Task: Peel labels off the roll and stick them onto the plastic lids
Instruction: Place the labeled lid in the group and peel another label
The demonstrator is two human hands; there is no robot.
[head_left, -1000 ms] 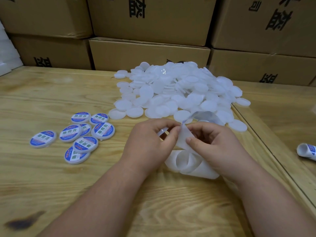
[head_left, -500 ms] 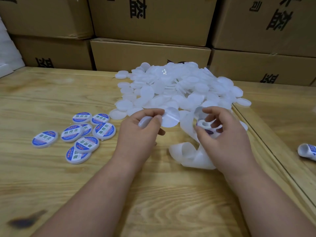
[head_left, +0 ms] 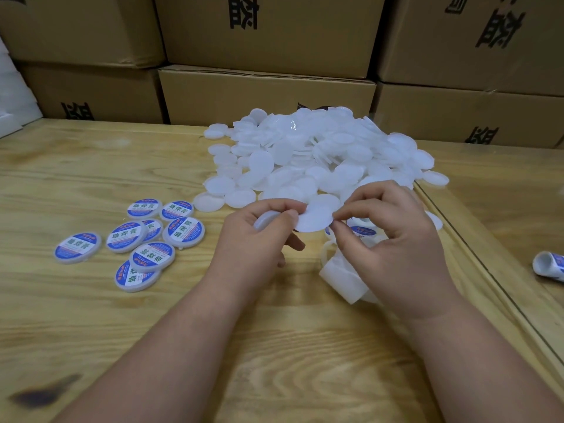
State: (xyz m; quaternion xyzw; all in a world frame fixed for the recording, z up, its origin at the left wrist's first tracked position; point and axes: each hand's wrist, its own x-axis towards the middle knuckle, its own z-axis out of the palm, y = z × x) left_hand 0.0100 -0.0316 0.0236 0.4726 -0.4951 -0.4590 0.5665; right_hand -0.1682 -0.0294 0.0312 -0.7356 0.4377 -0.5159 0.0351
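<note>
Holding the round white peeled label [head_left: 314, 217] pinched between left hand [head_left: 259, 239] and right hand [head_left: 393, 239], centre it over the left-held white plastic lid [head_left: 265, 220] before pressing.

A: The labelled lids [head_left: 184, 232] carry green characters, 助焊膏, on a white band between blue edges.
B: The cardboard boxes [head_left: 265, 96] show large black characters, cropped or inverted, not legible.
</note>
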